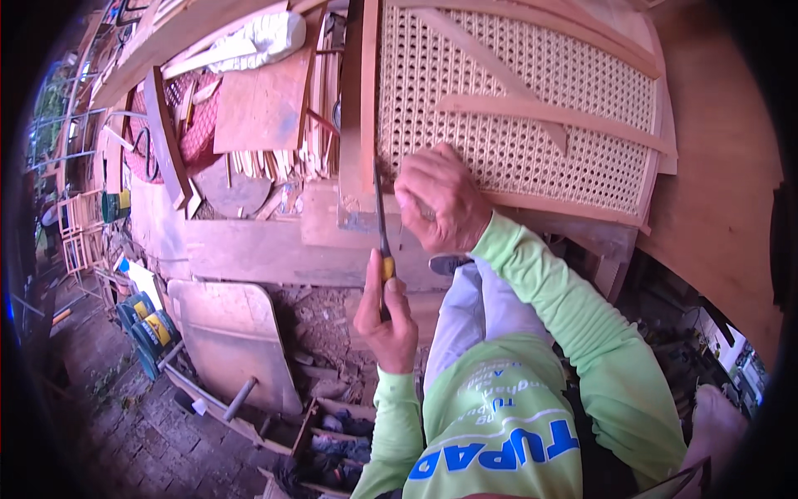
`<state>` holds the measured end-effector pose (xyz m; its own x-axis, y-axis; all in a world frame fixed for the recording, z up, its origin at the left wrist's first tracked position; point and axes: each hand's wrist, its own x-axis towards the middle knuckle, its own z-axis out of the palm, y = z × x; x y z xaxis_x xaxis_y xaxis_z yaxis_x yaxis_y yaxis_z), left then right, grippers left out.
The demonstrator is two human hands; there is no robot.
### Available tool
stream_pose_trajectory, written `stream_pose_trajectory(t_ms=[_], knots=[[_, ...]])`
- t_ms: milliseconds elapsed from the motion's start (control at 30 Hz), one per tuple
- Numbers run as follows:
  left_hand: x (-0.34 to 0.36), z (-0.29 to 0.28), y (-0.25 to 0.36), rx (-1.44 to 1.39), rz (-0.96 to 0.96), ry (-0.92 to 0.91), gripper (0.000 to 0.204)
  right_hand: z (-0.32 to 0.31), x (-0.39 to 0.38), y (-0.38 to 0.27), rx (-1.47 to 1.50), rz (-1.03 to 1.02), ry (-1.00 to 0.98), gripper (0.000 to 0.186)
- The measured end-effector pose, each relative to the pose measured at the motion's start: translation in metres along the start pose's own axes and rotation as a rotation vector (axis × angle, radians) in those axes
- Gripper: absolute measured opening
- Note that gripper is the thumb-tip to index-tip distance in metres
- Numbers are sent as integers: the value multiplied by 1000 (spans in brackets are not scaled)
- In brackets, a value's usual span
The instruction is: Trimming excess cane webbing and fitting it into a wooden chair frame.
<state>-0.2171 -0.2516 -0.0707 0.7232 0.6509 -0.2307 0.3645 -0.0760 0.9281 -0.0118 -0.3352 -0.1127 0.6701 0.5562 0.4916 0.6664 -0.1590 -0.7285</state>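
My left hand (388,324) is closed round the yellow and black handle of a screwdriver (381,218). Its long dark shaft points away from me, the tip by the left frame strip of a cane-webbed panel (507,179). My right hand (440,195) rests at the panel's near left corner, its fingers curled over the webbing's edge. Whatever those fingers may pinch is hidden. The woven cane (416,75) fills the wooden frame. Two loose wooden strips, one curved (557,114) and one slanting (490,62), lie crossed on it.
Left of the panel, a bench carries a thin board (262,108), many wood sticks, a red mesh bag (199,125) and a white bundle (266,40). A wooden sheet (237,337) leans below, beside green round tins (150,333). A brown board (715,158) stands at the right.
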Motion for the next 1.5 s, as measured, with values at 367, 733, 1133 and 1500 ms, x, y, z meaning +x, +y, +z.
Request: stream_pose_trajectory(t_ms=[367,733,1133,1500], knots=[[-10,-10,-2,11,-63,-6,48,4,-4,3,25,13,-7,8],[7,0,11,-14,-44,27,47,1,-1,-1,-1,-3,-38,10],[-5,-12,-4,68,-5,13,46,-1,-2,2,-5,23,-52,10],[9,-3,-6,10,34,21,45,-2,4,0,-22,-1,-52,8]])
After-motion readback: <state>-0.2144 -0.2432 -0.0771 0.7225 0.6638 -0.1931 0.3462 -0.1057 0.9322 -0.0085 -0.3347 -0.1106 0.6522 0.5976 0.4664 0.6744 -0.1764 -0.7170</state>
